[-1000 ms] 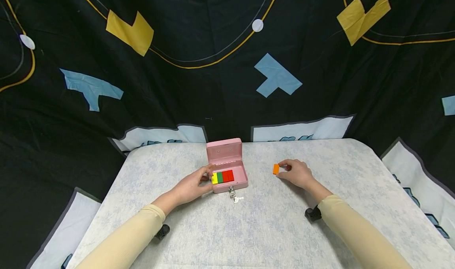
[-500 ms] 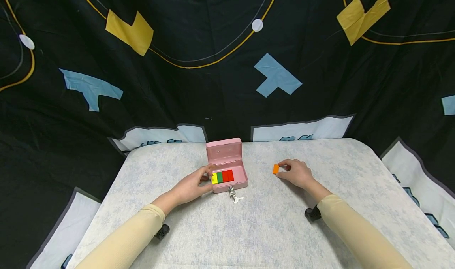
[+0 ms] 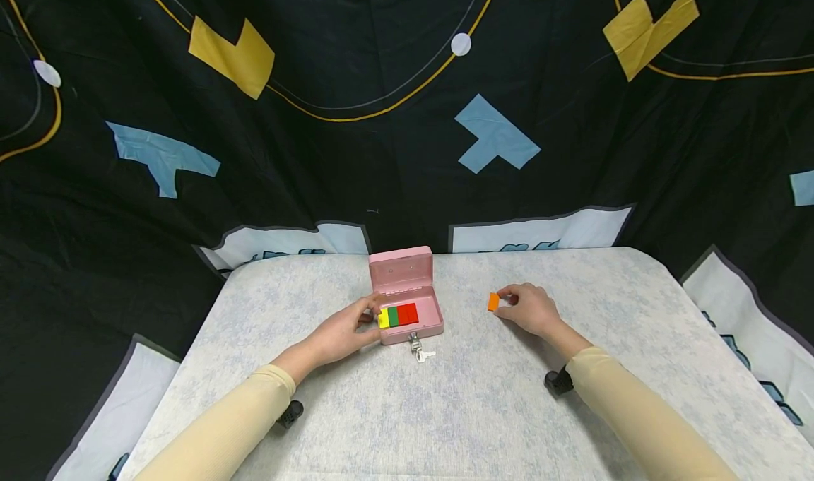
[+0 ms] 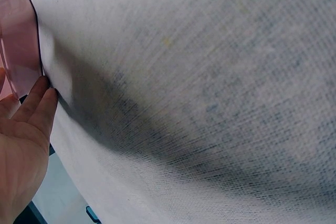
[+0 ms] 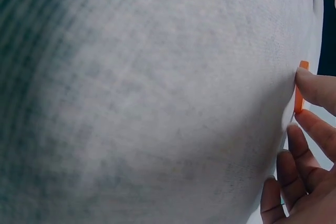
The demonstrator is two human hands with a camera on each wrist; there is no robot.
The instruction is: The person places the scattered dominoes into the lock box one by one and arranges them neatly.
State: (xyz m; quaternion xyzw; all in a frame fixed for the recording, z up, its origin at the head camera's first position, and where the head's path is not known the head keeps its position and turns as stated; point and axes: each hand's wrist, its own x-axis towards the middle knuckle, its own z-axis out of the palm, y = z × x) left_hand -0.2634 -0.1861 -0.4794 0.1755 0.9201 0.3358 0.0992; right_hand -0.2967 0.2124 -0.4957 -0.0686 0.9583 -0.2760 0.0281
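A small pink cash box point(image 3: 434, 314) stands on the table with its lid point(image 3: 402, 269) raised. Inside, at its left side, lie a yellow block point(image 3: 384, 318), a green block point(image 3: 393, 316) and red blocks point(image 3: 408, 314) in a row. My left hand point(image 3: 344, 331) is at the box's left side, thumb by the front corner and fingertips at the wall. In the left wrist view its fingers point(image 4: 37, 103) look straight against the box. My right hand point(image 3: 531, 310) pinches an orange block point(image 3: 493, 302) between thumb and index finger, low over the table, right of the box.
A padlock point(image 3: 415, 342) with keys point(image 3: 424, 356) hangs at the box's front. The table point(image 3: 445, 417) wears a pale blue-white patterned cloth. Behind it hangs a black curtain point(image 3: 394, 177) with yellow and blue shapes.
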